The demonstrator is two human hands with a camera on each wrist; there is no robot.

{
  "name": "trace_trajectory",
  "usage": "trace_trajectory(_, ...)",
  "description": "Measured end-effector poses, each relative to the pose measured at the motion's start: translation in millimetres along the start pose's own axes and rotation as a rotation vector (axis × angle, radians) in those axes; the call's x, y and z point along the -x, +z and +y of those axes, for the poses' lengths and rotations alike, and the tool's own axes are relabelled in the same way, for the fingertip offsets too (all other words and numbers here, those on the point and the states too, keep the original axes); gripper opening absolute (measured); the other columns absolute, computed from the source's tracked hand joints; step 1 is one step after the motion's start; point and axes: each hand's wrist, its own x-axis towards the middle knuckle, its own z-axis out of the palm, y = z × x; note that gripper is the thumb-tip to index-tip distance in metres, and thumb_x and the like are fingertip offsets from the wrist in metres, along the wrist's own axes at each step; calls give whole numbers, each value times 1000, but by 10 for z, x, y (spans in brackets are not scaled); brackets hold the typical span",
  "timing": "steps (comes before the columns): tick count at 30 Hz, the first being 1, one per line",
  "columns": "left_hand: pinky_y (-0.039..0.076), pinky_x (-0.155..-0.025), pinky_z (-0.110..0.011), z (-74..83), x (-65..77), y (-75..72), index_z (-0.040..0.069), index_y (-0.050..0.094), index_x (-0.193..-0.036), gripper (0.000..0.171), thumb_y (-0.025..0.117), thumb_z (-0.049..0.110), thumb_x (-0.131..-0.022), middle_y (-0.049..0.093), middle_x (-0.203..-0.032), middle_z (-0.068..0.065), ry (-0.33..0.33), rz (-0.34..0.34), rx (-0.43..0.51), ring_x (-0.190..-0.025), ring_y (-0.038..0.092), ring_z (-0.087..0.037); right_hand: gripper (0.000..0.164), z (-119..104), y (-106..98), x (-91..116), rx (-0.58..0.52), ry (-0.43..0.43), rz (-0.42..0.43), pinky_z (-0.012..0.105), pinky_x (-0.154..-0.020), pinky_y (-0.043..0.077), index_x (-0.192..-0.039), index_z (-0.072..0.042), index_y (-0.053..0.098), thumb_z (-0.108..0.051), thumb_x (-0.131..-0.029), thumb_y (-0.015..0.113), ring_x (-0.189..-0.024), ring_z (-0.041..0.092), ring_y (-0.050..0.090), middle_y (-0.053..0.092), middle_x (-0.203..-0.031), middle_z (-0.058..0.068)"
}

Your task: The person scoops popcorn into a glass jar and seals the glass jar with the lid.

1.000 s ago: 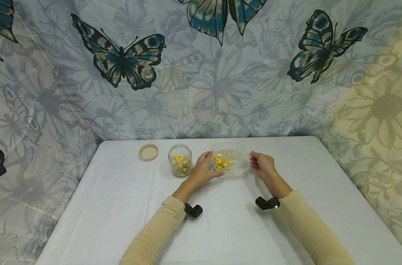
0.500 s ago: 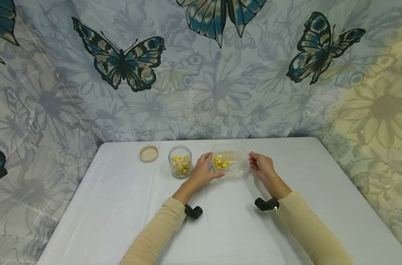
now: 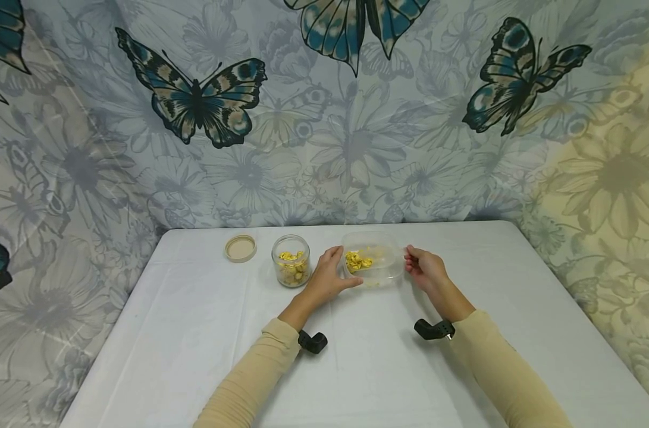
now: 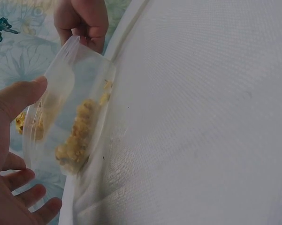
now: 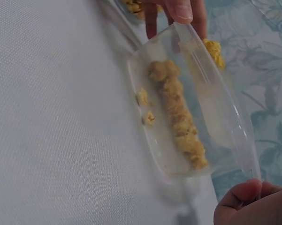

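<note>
A clear plastic container (image 3: 383, 273) stands on the white table, with yellow popcorn (image 3: 359, 261) heaped towards its left end. My left hand (image 3: 326, 276) spans that end, thumb on the near side and fingers on the far side. At the opposite end, my right hand (image 3: 426, 273) pinches the edge of the rim between thumb and fingers, as the right wrist view shows. In that view a row of popcorn (image 5: 178, 117) shows through the wall, with a few loose pieces (image 5: 143, 97) apart from it. The left wrist view shows my left thumb (image 4: 26, 96) against the rim.
Just left of my left hand is an open glass jar (image 3: 291, 261) partly filled with popcorn. Further left, a round beige lid (image 3: 240, 248) lies on the white-covered table (image 3: 356, 362). A butterfly-patterned wall covering (image 3: 303, 166) stands behind the table's far edge.
The popcorn in the container has gathered into a more compact heap at the left. My right hand has shifted slightly left, then back right; my left hand stays nearly still.
</note>
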Motion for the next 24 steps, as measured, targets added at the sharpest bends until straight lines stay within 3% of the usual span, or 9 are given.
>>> trace_trajectory(12, 31, -117, -50, 0, -1, -7, 7, 24, -155, 96, 75, 44, -83, 25, -159, -11, 1, 3, -6, -148, 23, -33, 21, -19, -7, 23, 4, -4, 38, 17, -55, 45, -84, -9, 65, -12, -100, 52, -61, 7, 52, 60, -66, 0)
trace_trajectory(24, 31, -117, -51, 4, -3, -8, 7, 27, -154, 96, 75, 47, -82, 27, -158, -12, 5, 13, -40, -148, 23, -33, 27, -35, -3, 28, -6, -24, 31, 17, -55, 45, -77, -10, 65, -10, -100, 51, -61, 8, 51, 59, -66, 0)
